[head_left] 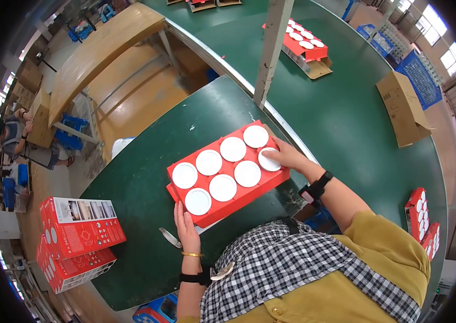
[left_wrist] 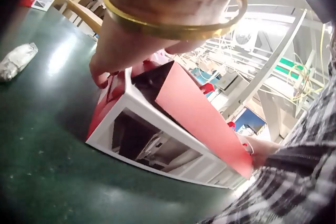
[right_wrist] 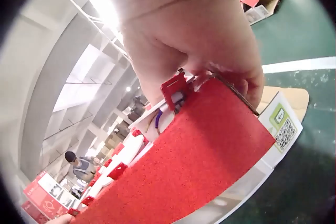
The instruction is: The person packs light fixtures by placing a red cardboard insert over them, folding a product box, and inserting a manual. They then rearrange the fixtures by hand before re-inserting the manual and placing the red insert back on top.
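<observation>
A red cardboard box (head_left: 230,218) with printed white sides lies at an angle before the person, two rows of white round discs (head_left: 223,188) set in its top. The left hand (head_left: 187,231) holds its near left corner, fingers along the end. In the left wrist view, a raised red flap (left_wrist: 202,119) stands beside a dark gap at that end. At the far right end the right hand (head_left: 290,159) grips the corner, its thumb on the last white disc (head_left: 271,159). In the right wrist view its fingers reach behind the red side (right_wrist: 189,155), near a small red tab (right_wrist: 175,91).
Red printed boxes (head_left: 85,226) stand at the left edge of the green table (head_left: 147,156). A small clear wrapped item (head_left: 170,237) lies left of the left hand. Beyond a post (head_left: 272,48), another disc-filled box (head_left: 303,46) and an open brown carton (head_left: 400,107) sit on the green surface.
</observation>
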A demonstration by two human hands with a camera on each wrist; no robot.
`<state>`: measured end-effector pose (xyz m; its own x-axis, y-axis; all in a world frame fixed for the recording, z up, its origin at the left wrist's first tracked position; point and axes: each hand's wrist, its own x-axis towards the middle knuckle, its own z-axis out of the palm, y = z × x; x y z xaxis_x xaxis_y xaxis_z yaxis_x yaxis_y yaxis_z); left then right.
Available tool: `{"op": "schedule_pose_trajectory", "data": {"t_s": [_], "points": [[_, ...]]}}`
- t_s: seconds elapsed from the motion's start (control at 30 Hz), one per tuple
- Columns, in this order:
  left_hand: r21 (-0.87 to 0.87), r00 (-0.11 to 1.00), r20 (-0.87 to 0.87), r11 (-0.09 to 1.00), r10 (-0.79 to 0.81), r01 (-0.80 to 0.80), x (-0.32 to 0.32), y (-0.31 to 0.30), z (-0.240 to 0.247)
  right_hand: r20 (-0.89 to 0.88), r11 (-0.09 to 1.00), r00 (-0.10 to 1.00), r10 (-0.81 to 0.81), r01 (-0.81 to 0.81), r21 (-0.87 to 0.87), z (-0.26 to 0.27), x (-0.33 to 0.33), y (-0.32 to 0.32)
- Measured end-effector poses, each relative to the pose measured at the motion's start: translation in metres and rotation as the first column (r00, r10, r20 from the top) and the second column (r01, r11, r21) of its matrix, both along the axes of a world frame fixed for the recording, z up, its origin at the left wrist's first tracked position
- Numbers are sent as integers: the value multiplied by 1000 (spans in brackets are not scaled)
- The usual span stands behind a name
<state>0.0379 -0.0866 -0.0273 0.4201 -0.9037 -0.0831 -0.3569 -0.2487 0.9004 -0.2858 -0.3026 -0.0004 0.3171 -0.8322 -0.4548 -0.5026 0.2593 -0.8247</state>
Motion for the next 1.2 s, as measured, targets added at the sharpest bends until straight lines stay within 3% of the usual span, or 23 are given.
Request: {"op": "schedule_pose_trajectory", "data": {"t_s": [0.07, 0.17, 0.23, 0.27, 0.3, 0.33, 0.47, 0.53, 0.57, 0.6, 0.63, 0.67, 0.7, 0.73, 0.8, 0.93, 1.07, 1.2], "points": [[3, 997, -74, 1000, 30, -30, 0, -3, 2, 35, 997, 998, -50, 48, 55, -1, 1, 4], [0, 987, -154, 999, 45, -45, -3, -5, 9, 91, 998, 996, 6, 0, -63, 0, 4, 6], [-10, 987, -159, 1000, 20, -22, -6, -4, 12, 6, 977, 998, 66, -63, -204, 12, 11, 10], [-7, 976, -217, 1000, 26, -28, -7, -4, 12, 7, 977, 998, 62, -59, -204, -2, 11, 9], [-4, 961, -274, 999, 31, -33, -8, -3, 13, -92, 943, 995, 48, -75, -323, -28, 12, 8], [-5, 961, -275, 1000, 27, -30, -8, -3, 12, -189, 894, 982, 22, -104, -435, -35, 14, 8], [0, 978, -205, 1000, 28, -28, -8, -3, 11, -132, 886, 991, 33, -90, -454, -35, 11, 12], [-9, 977, -212, 1000, 10, -13, -4, 0, 8, -103, 925, 994, 25, -62, -376, -15, 13, 17], [-9, 993, -119, 1000, 9, -11, -2, 1, 1, -104, 923, 994, 24, -62, -380, -8, 12, 17], [-13, 1000, -22, 1000, 8, -9, 0, 0, -1, 74, 987, 994, -86, 95, -132, -2, 8, 17], [-23, 1000, -18, 1000, 6, -7, 0, -1, -1, 219, 968, 947, -233, 204, 146, 1, 3, 17], [-8, 940, -327, 994, 101, -109, -1, -3, 1, 228, 969, 945, -233, 205, 138, -6, -4, 17], [34, 783, -596, 980, 178, -197, -2, -5, 5, 355, 958, 911, -210, 119, 262, -23, -12, 17], [-18, 816, -569, 991, 99, -133, -1, -9, 11, 488, 938, 853, -185, 5, 348, -32, -16, 9], [-36, 815, -580, 999, 6, -33, 4, -14, 7, 528, 909, 826, -197, -48, 414, -41, -22, 4], [62, 726, -685, 998, 59, -22, 3, -25, -3, 444, 817, 865, -236, -71, 572, -33, -28, -3], [66, 739, -673, 997, 8, 49, -16, -51, -27, 482, 841, 789, -382, 81, 536, -46, -68, 15], [75, 727, -681, 979, -89, 190, -83, -101, -16, 490, 820, 686, -538, 289, 494, -30, -140, 40]]}}
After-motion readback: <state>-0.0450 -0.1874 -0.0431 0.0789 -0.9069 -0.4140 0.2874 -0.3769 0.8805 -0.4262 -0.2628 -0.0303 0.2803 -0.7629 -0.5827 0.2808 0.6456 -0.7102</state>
